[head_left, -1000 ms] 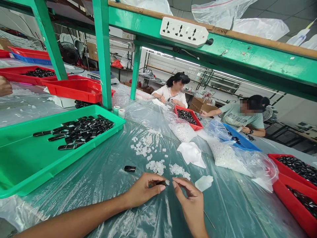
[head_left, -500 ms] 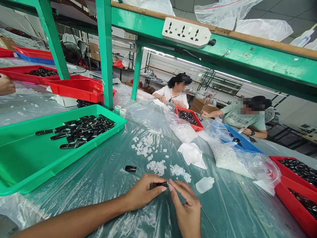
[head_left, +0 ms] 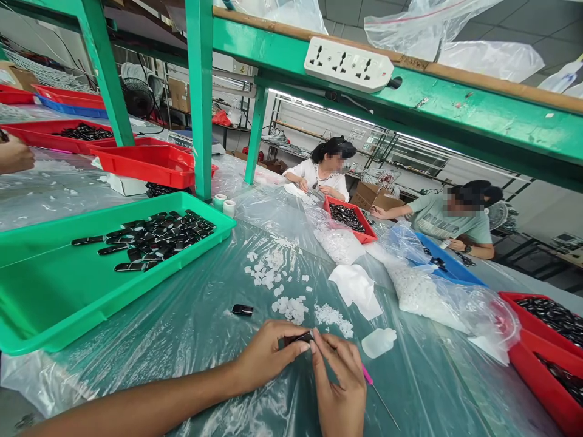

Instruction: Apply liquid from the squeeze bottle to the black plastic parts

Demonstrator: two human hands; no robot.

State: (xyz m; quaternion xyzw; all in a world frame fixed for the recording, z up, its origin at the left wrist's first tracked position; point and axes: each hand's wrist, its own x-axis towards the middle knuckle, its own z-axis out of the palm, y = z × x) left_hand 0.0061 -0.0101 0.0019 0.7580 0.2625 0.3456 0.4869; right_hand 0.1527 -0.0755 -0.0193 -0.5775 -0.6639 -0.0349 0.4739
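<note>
My left hand (head_left: 273, 355) pinches a small, glossy black oblong piece (head_left: 298, 338) between thumb and fingers. At its right end the thumb and fingertips of my right hand (head_left: 339, 370) press together; a tiny greyish bit shows there, too small to name. A similar black piece (head_left: 242, 310) lies on the plastic-covered table just beyond my left hand. Small white translucent pieces lie loose in heaps (head_left: 291, 309) past my hands, with a finer heap (head_left: 334, 320) to the right. Beside my right hand lies a thin metal tool with a pink handle (head_left: 367, 374).
A green tray (head_left: 40, 303) with many black pieces stands at left. A white translucent bottle (head_left: 379, 343), white cloth (head_left: 356, 290) and bag of white pieces (head_left: 421, 294) lie to the right. Red trays (head_left: 542, 370) stand far right. Two people (head_left: 321, 170) sit opposite; another hand (head_left: 16, 155) shows at left.
The view has shifted slightly. My right fingers have shifted a little at the piece's end, and more of the pink handle shows. My left hand keeps its hold.
</note>
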